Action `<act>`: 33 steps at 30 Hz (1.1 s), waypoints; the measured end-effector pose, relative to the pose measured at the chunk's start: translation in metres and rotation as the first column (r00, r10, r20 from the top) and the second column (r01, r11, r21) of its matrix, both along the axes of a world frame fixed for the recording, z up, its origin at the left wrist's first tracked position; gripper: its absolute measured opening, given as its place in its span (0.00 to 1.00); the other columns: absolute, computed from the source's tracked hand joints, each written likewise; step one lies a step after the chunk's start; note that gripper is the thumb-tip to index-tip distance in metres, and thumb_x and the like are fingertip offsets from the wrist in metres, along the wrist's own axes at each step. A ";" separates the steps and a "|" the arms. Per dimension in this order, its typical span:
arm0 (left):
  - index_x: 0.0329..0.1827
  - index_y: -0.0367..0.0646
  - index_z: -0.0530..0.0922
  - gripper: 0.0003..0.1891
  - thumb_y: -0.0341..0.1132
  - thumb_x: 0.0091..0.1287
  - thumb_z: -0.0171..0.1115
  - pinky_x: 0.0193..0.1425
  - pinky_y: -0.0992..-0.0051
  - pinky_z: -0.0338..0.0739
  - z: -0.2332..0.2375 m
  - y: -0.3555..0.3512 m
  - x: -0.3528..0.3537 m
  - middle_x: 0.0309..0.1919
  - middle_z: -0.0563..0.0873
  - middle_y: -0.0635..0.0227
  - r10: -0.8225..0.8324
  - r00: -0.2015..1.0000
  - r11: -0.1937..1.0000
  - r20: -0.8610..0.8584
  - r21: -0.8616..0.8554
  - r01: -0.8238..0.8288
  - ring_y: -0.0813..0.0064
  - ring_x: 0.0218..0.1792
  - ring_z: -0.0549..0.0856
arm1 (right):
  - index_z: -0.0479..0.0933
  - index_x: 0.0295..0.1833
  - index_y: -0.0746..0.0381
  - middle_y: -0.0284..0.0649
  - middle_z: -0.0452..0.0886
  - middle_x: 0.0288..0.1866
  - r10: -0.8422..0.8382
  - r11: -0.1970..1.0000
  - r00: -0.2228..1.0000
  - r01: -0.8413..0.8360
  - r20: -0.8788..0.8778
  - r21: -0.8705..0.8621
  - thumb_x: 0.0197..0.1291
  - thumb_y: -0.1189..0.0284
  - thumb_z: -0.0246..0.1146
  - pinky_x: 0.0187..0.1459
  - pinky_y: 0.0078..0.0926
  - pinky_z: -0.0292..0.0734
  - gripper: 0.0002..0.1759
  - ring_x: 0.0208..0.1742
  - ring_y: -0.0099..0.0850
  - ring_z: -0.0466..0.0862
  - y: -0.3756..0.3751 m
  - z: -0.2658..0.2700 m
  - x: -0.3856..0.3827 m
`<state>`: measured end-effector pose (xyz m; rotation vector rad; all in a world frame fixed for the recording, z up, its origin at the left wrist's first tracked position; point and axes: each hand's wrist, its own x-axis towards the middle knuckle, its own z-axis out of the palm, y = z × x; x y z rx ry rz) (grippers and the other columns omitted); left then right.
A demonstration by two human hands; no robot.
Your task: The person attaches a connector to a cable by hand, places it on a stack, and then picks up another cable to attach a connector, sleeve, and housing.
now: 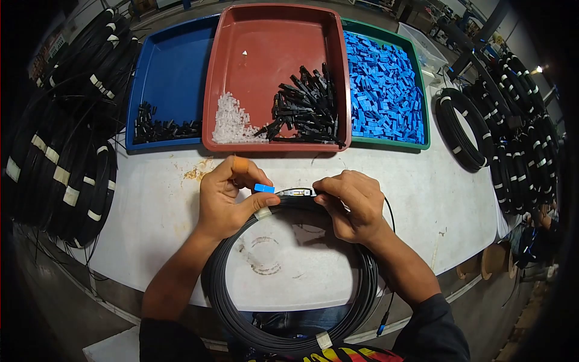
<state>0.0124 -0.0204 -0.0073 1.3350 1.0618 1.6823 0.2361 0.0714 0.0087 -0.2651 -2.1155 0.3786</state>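
My left hand [222, 202], with an orange band on one finger, pinches a small blue connector housing [263, 188] between thumb and fingers. To its right is a slim, pale fibre-optic connector [297, 192], whose black rear end sits between the thumb and fingers of my right hand [354, 202]. A small gap separates the blue housing from the connector's body. Under both hands lies a coil of black cable [216, 271], tied with white tape and overhanging the table's near edge. A loose cable end with a blue-tipped plug [382, 326] hangs at the lower right.
Behind my hands stand a blue tray [172, 54] with small black parts, a red tray [271, 36] with clear pieces [229, 123] and black pieces [304, 105], and a green tray [427, 127] of blue housings. Taped cable coils [54, 163] flank the white table [151, 241].
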 end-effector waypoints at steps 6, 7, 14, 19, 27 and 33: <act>0.37 0.40 0.79 0.19 0.26 0.53 0.86 0.50 0.75 0.82 -0.002 -0.001 -0.003 0.37 0.89 0.62 -0.019 0.999 0.999 -0.030 -0.032 0.018 0.78 0.41 0.87 | 0.83 0.42 0.63 0.38 0.79 0.25 -0.007 1.000 1.000 0.007 0.024 -0.010 0.53 0.78 0.74 0.26 0.34 0.68 0.11 0.22 0.36 0.77 0.000 0.000 0.000; 0.37 0.41 0.78 0.21 0.30 0.52 0.88 0.51 0.76 0.81 -0.002 -0.002 -0.003 0.37 0.88 0.62 -0.019 0.999 0.999 -0.041 -0.045 0.017 0.78 0.41 0.86 | 0.83 0.41 0.63 0.38 0.78 0.25 -0.015 1.000 0.999 0.016 0.028 -0.010 0.53 0.78 0.74 0.26 0.34 0.68 0.11 0.22 0.36 0.77 0.001 0.000 0.000; 0.36 0.42 0.81 0.19 0.34 0.53 0.88 0.43 0.78 0.75 -0.001 -0.001 -0.002 0.33 0.91 0.66 0.050 0.982 0.999 -0.184 0.026 -0.046 0.80 0.37 0.85 | 0.83 0.41 0.62 0.38 0.79 0.25 -0.031 0.999 0.999 0.031 0.033 -0.016 0.53 0.77 0.75 0.26 0.34 0.68 0.10 0.22 0.36 0.77 0.001 -0.001 -0.002; 0.35 0.43 0.82 0.17 0.34 0.54 0.87 0.42 0.78 0.75 0.003 -0.002 0.000 0.32 0.91 0.68 0.091 0.960 0.995 -0.265 0.058 -0.079 0.82 0.35 0.86 | 0.83 0.41 0.62 0.38 0.79 0.25 -0.029 0.999 0.999 0.030 0.045 -0.018 0.53 0.77 0.75 0.26 0.34 0.68 0.10 0.22 0.36 0.77 0.001 -0.003 -0.001; 0.34 0.42 0.85 0.16 0.34 0.52 0.88 0.37 0.78 0.77 0.005 -0.002 -0.001 0.30 0.92 0.68 0.131 0.897 0.990 -0.422 0.098 -0.099 0.80 0.31 0.87 | 0.82 0.41 0.63 0.38 0.79 0.25 -0.005 0.999 0.996 0.009 0.091 -0.039 0.54 0.78 0.74 0.26 0.36 0.70 0.10 0.23 0.37 0.79 0.001 -0.001 -0.002; 0.32 0.41 0.85 0.16 0.33 0.52 0.88 0.34 0.79 0.79 0.005 -0.001 0.002 0.30 0.92 0.68 0.195 0.874 0.976 -0.445 0.175 -0.129 0.80 0.30 0.87 | 0.82 0.42 0.63 0.38 0.80 0.26 0.018 1.000 0.994 -0.016 0.104 -0.019 0.54 0.78 0.74 0.27 0.36 0.72 0.11 0.24 0.37 0.80 -0.001 0.002 -0.002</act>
